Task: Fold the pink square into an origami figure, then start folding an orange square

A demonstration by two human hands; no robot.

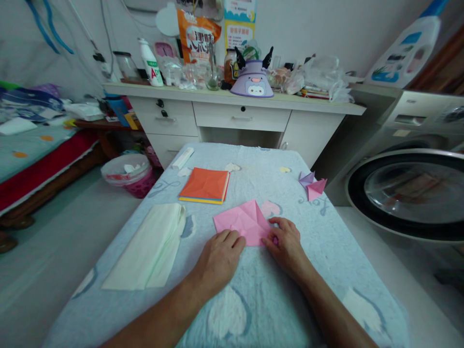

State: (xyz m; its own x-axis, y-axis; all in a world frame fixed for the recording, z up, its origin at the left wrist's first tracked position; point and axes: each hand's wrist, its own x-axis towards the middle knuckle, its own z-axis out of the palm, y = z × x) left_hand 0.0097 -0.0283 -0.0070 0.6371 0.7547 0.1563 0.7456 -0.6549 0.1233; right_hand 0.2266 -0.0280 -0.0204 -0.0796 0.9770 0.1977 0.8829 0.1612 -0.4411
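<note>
A pink sheet of paper (243,221), partly folded with creases, lies on the light blue cloth-covered table (326,251). My left hand (219,258) rests knuckles-up at the sheet's near left edge, its fingers curled and pressing down on the paper. My right hand (286,244) presses the sheet's near right corner, fingertips pinched on the paper's edge. Both hands touch the same sheet.
A stack of coloured paper (205,185) with orange on top lies beyond the sheet. Two folded paper pieces, lilac and pink (313,186), sit at the right. A pale folded cloth (152,249) lies left. A washing machine (409,188) stands right, a cluttered desk (239,104) behind.
</note>
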